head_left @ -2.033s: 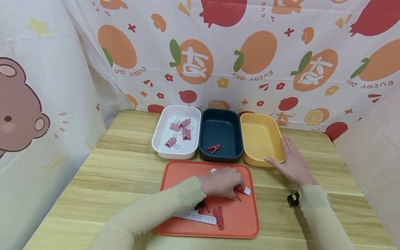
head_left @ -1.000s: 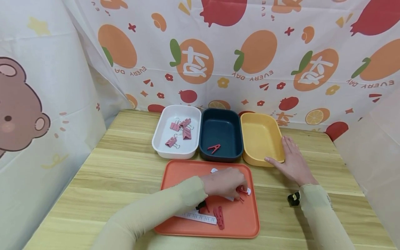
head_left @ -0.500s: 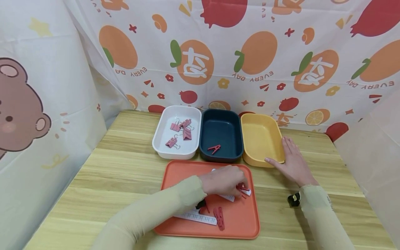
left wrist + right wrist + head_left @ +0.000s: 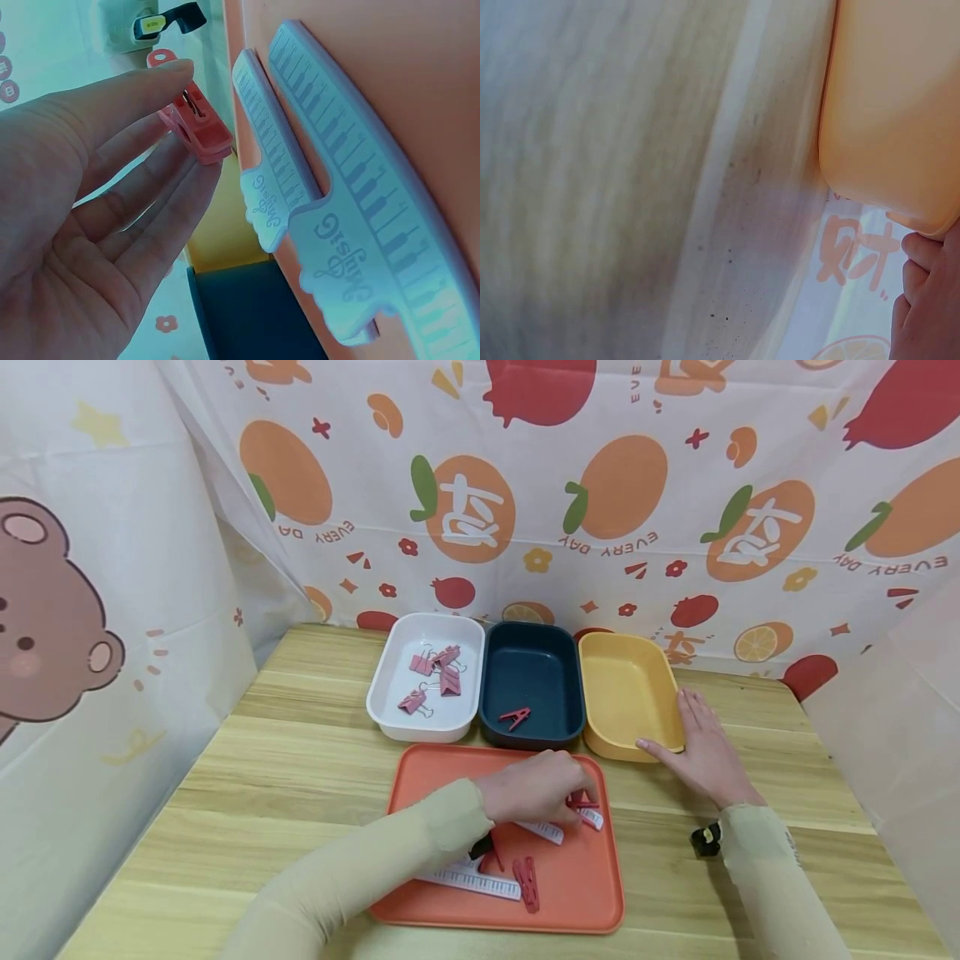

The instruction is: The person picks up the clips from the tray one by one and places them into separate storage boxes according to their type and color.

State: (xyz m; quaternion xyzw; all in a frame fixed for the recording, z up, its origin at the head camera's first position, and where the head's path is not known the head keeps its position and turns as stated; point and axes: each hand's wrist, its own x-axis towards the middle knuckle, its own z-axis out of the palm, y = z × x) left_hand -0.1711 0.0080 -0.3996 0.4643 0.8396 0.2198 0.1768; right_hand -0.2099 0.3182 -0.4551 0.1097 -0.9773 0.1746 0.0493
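Note:
My left hand pinches a red clothespin between thumb and fingers, above the right side of an orange tray. Beneath and beside it on the tray lie white piano-key-patterned clips lettered "Music". More red clothespins lie near the tray's front, next to another white piano-key clip; my left forearm hides part of the tray. My right hand rests against the right side of a yellow bin, fingers extended along its wall and thumb at the front rim.
Left of the yellow bin stands a navy bin with one red clothespin inside. A white bin at the row's left end holds several pink binder clips. A patterned cloth hangs behind the wooden table.
The left hand has risen slightly from the tray with the red clothespin, uncovering more of the white clips beneath. The right hand has stayed at the yellow bin.

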